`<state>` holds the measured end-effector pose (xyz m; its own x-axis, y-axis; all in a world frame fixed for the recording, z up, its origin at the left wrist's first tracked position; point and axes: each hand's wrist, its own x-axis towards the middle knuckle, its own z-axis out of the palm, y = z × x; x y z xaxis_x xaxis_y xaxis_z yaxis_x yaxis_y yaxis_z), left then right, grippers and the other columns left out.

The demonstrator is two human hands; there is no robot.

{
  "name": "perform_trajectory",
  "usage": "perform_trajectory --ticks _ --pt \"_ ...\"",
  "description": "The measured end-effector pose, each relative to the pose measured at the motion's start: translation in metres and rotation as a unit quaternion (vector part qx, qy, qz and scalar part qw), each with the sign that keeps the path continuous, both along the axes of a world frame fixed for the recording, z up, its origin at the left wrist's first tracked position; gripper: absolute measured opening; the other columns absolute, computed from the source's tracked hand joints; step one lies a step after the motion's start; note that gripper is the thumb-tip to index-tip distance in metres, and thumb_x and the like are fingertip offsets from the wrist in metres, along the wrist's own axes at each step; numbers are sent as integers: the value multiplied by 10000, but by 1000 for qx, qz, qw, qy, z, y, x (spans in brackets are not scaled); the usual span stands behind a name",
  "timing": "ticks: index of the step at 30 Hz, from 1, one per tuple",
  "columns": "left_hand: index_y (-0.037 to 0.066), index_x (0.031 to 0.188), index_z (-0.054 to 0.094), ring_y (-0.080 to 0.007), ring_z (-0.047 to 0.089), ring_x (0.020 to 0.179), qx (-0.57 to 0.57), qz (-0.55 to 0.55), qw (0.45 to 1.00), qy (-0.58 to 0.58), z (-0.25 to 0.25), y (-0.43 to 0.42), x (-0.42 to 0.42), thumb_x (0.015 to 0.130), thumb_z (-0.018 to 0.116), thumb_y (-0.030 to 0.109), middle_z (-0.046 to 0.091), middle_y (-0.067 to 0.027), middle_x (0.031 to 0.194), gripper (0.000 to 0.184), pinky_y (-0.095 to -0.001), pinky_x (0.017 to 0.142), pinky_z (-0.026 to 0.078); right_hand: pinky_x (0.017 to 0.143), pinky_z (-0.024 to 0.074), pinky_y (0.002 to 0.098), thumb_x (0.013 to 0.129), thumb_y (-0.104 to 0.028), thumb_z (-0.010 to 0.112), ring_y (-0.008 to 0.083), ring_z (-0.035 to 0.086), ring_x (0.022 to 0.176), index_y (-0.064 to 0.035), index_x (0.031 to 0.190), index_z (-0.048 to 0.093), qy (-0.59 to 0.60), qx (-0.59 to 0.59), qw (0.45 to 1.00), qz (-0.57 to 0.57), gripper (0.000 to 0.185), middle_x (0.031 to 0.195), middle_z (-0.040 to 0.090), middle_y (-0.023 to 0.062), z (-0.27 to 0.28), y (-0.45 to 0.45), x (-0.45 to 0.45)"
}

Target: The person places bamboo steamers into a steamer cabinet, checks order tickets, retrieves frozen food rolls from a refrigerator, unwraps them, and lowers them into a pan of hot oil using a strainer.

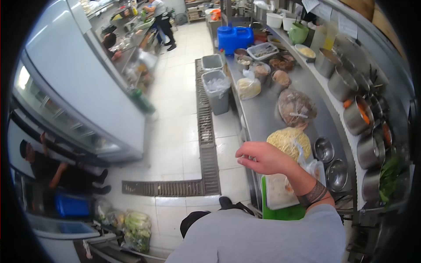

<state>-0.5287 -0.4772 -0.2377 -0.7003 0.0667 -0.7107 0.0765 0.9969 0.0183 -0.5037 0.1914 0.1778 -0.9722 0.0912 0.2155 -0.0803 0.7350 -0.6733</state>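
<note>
Fingers [246,150] of the right hand [265,157] curl loosely, half apart, near pale yellow food [284,139].

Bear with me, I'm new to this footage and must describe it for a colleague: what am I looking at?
No machine here: a person works bare-handed, and the single picture comes from a camera on their head, looking forward and down. That is why their grey shirt fills the bottom. The right hand appears over the edge of a steel counter, fingers loosely bent, nothing visibly held; the left hand is out of view. On the counter are yellow noodles beside that hand, metal bowls, a pale tray over a green board and, farther off, a blue jug.
</note>
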Motion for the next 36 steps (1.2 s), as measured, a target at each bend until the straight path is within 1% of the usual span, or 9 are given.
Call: perform_trajectory --ticks 6,11,13,14,15,27,29,33,36 --pt "99 840 780 -316 745 819 61 -30 993 97 -50 93 -87 852 643 296 771 -115 868 240 -487 783 574 875 537 438 994 -263 636 328 668 1015 -71 1146 678 -164 77 983 -2 249 1100 682 113 16 48 -77" --pt "103 841 783 -298 750 794 141 -106 959 221 -83 170 -297 855 649 302 773 -99 851 240 -477 766 579 862 544 429 964 -231 689 345 661 1031 -78 1189 667 -140 171 972 -74 273 1153 665 106 50 86 -158" --pt "60 937 771 -250 749 723 139 -384 913 20 -81 222 -438 868 669 259 761 -116 816 235 -429 659 584 874 545 428 956 -223 698 344 661 1041 -80 1200 667 -149 190 964 -112 285 1188 656 106 84 95 -189" --pt "31 955 757 -239 738 680 278 -82 956 -38 -81 250 -476 870 664 217 744 -132 785 224 -402 615 576 883 544 421 954 -220 701 342 661 1044 -77 1202 666 -124 207 961 -134 288 1202 653 108 97 99 -202" --pt "3 973 742 -228 728 637 383 227 890 -97 -80 275 -514 872 658 174 727 -147 753 216 -375 571 567 892 543 415 952 -216 704 340 662 1047 -74 1204 665 -97 221 958 -158 292 1217 650 109 111 103 -214" --pt "-50 945 731 -243 703 561 321 73 944 -12 -63 525 -753 879 619 104 707 -160 712 201 -374 475 547 975 528 397 916 -157 742 332 654 1133 -43 1208 669 -45 216 920 -323 322 1284 641 140 157 264 -293" --pt "-22 957 750 -257 701 546 299 -263 917 -33 -56 546 -758 907 626 176 732 -169 753 239 -399 491 561 987 521 411 905 -132 744 334 650 1155 -37 1200 669 39 271 894 -354 318 1288 649 137 178 314 -306" --pt "5 976 752 -258 722 638 271 -90 949 -132 -38 599 -739 912 628 254 739 -167 789 285 -402 578 584 870 542 366 892 -210 761 250 649 989 -54 1221 678 203 403 782 -430 374 1175 680 127 269 423 -335" --pt "15 1001 741 -258 717 650 273 -34 951 -141 -32 636 -760 919 621 263 734 -160 801 288 -408 577 578 1075 446 440 858 -463 760 408 538 1244 -57 1342 639 233 502 628 -548 643 1384 565 216 367 516 -347"
